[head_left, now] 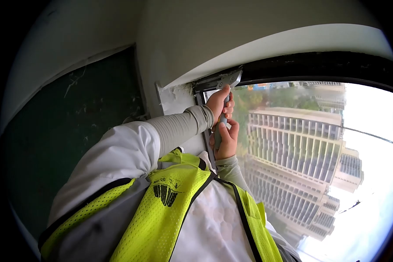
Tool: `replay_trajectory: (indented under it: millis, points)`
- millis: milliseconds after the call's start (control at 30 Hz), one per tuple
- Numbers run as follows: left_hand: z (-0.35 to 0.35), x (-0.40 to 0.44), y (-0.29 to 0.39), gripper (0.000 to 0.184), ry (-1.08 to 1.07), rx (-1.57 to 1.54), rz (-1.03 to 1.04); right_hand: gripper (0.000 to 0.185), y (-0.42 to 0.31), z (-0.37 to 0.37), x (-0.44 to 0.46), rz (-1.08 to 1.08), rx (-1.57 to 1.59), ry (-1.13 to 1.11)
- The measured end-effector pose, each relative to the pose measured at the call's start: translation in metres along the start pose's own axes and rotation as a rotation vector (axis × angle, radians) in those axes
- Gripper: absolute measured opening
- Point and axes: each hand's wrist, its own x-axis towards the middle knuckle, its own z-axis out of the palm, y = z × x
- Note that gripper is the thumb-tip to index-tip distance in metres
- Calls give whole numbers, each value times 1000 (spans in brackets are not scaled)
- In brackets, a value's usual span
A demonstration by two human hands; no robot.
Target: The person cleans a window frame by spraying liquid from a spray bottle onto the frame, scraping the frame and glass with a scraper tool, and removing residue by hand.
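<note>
A scraper with a grey handle and a wide metal head stands upright against the upper corner of a dark window frame. My left hand is wrapped around the handle just below the head, its thumb pointing up. Lower on the same handle, my right hand is closed around it, with its thumb lying along the front. The blade's edge is at the top bar of the frame; whether it touches cannot be made out.
Whitish, rough wall borders the frame's left side, with a metal bracket near it. A dark green panel fills the left. Tall buildings show through the window pane at right. I wear a yellow mesh vest.
</note>
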Motion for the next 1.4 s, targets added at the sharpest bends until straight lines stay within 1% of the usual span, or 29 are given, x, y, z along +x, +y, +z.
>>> replay_trajectory:
  millis: [100, 167, 233, 267, 333, 433, 500, 567, 700, 833, 900, 967, 1000, 1033, 1100, 1133, 1300, 1400]
  points:
    - [5, -7, -6, 36, 11, 6, -36, 25, 3, -6, -5, 12, 27, 4]
    - [-1, 0, -2, 36, -19, 37, -12, 25, 8, -5, 4, -2, 28, 13]
    - [-8, 1, 4, 36, -38, 69, 8, 31, 18, 0, 9, -33, 64, -21]
    - [-7, 0, 3, 37, -41, 52, 1, 30, 20, -1, 8, -61, 72, -22]
    - [3, -7, -1, 37, 5, 57, 1, 26, 11, -4, 2, -13, 70, -7]
    - [0, 5, 8, 38, 7, 63, 68, 22, 12, -4, 20, -32, 29, -45]
    - [-4, 1, 7, 39, 31, 104, 62, 22, 17, -1, 15, -31, 62, -64]
    - [3, -6, -1, 36, -19, 74, -13, 23, 16, -7, 2, -60, 71, -13]
    - [-5, 5, 13, 39, 10, 108, 61, 23, 20, 0, 24, -41, 57, -54]
    - [-10, -3, 7, 41, -28, 124, -12, 29, 32, 1, 13, -81, 101, -2]
    - [-18, 3, 8, 40, -58, 126, -1, 30, 35, 0, 19, -81, 84, -3]
    - [-29, 9, 10, 40, -47, 116, 39, 29, 39, 4, 24, -63, 83, -9]
    - [-29, 7, 8, 39, -52, 58, 3, 29, 36, 5, 19, -26, 79, 23]
    - [-28, 3, 3, 40, -56, 99, 3, 29, 38, 1, 13, -45, 100, 25]
    - [-27, 2, -3, 40, -66, 47, -10, 29, 35, -5, 12, -15, 71, 32]
    - [-28, 6, 1, 39, -66, 63, 28, 30, 35, -4, 17, 6, 55, 25]
    - [-35, 1, -5, 38, -25, 61, -17, 29, 43, -3, 11, -2, 54, 47]
    - [-39, 11, 2, 37, 4, 54, 36, 27, 46, -6, 31, 1, 22, 24]
